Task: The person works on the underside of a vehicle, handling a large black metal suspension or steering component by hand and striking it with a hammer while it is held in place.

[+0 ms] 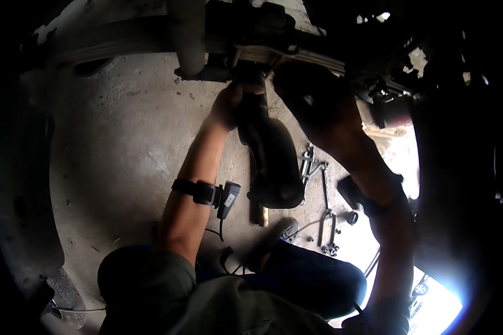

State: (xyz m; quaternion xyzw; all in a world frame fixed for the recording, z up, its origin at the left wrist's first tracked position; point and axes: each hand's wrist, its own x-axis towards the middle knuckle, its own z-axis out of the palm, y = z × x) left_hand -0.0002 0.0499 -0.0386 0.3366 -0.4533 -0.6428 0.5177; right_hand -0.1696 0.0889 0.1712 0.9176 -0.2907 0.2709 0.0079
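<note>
Beneath a vehicle's underside, a dark, curved, bulky part point(271, 156) hangs in front of me, narrow at the top and wider below. My left hand point(232, 103) is closed around its narrow upper end, just under the leaf spring point(140, 42). To the right of that part, my right hand point(318, 106) is raised close to the spring. Deep shadow hides its fingers, so I cannot make out whether it holds anything. A thick, pale tube point(187, 36) runs down to a dark cylinder point(215, 73) left of my left hand.
Several wrenches point(326, 184) lie on the concrete floor point(134, 139) at the right, with small nuts or sockets point(331, 249) nearby. A yellowish handle point(263, 216) shows below the dark part. Strapped devices sit on both forearms. Bright daylight enters at the lower right.
</note>
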